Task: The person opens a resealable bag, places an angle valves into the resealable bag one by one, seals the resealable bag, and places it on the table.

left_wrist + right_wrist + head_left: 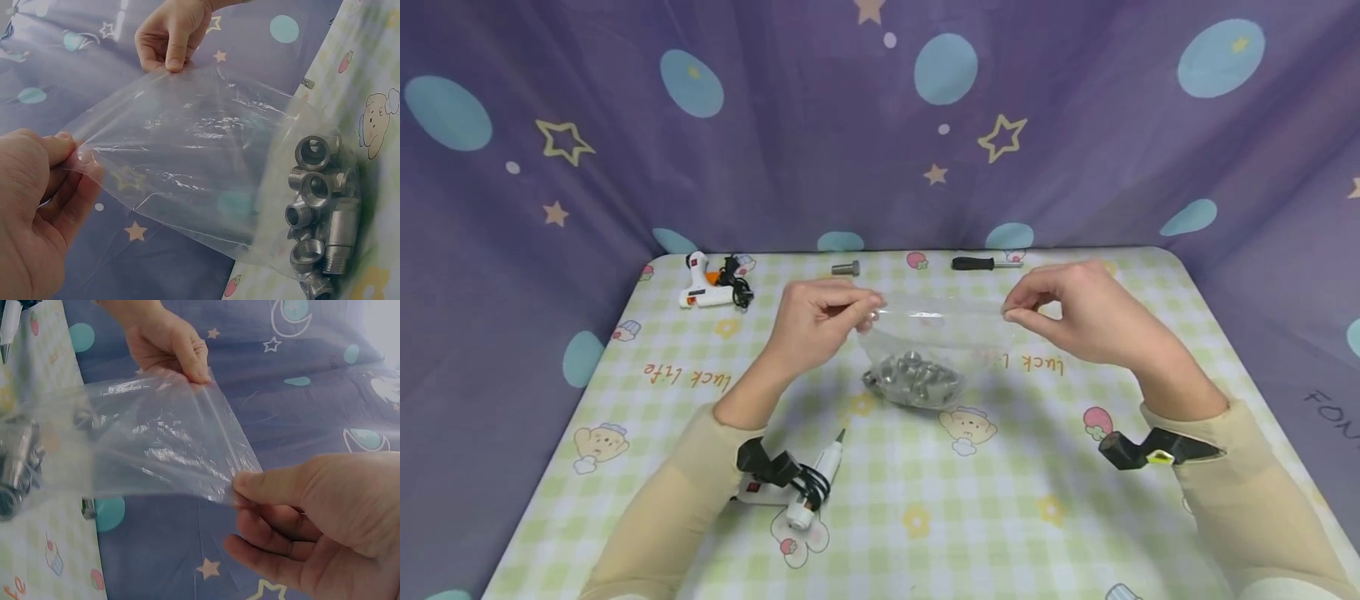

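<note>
A clear plastic zip bag is stretched by its top edge between the two hands, low over the table. Several silvery threaded pipe fittings are bunched in its bottom, elbow and straight shapes among them. My left hand pinches one top corner between thumb and fingers. The opposite corner is pinched by my right hand, thumb against the index finger. In the right wrist view, the seal strip runs along the edge between the hands, and the fittings hang at the far left.
A white glue gun with a coiled black cord lies near the left forearm, partly covered by it. Another glue gun lies at the back left. Along the back edge are a metal bolt and a black-handled screwdriver.
</note>
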### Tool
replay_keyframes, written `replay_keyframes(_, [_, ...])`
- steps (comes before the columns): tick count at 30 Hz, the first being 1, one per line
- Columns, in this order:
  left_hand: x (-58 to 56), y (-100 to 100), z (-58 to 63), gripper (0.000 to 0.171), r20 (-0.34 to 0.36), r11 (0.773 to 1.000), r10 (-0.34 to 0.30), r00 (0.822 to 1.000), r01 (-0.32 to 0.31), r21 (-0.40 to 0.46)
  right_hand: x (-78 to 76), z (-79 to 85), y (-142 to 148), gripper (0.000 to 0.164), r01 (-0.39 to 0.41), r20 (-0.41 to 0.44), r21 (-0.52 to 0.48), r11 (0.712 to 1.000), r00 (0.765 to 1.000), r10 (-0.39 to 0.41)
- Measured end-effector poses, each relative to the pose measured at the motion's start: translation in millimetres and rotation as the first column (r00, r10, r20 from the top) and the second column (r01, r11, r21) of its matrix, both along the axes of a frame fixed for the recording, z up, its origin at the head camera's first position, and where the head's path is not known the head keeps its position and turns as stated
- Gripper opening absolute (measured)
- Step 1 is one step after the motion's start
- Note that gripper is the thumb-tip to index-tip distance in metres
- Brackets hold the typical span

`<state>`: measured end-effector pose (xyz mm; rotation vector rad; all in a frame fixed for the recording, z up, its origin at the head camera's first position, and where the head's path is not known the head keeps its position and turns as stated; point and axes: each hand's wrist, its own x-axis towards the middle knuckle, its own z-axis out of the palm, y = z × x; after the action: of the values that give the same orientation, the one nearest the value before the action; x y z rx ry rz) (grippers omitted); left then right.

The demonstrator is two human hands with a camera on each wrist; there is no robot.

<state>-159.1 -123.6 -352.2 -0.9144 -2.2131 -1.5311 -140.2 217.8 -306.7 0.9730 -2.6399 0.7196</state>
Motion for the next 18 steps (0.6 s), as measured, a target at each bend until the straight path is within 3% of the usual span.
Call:
replay_keyframes(4, [3.6, -5.7, -2.4, 0.008, 0.070, 1.000, -0.003, 0.998, 0.001, 0.026, 4.7, -5.3, -7.4, 0.012, 0.038, -0.024, -0.071, 0.997, 0.999, -0.040])
replay_keyframes(7, [6.0, -10.3, -2.7, 0.008, 0.112, 0.997, -0.039, 0.993, 0.032, 0.065, 7.0, -7.7, -11.8, 0.010, 0.063, -0.032, -0.133, 0.989, 0.997, -0.067])
replay_keyframes(11, [9.6, -13.2, 4.8, 0.006, 0.069, 0.994, -0.061, 0.996, 0.054, 0.099, 10.2, -3.2, -12.5, 0.012, 0.072, -0.048, -0.171, 0.983, 0.995, -0.082])
replay_keyframes(15, [17.1, -11.1, 19.1, 0.003, 0.016, 0.985, -0.041, 0.999, 0.038, 0.166, 14.6, 9.5, -12.5, 0.017, 0.011, -0.029, -0.229, 0.973, 0.999, -0.018])
replay_keyframes(18, [23.4, -8.5, 27.5, 0.005, 0.037, 0.977, -0.036, 0.999, 0.027, 0.213, 17.3, 17.4, -12.6, 0.020, -0.055, 0.042, -0.317, 0.947, 0.997, 0.072])
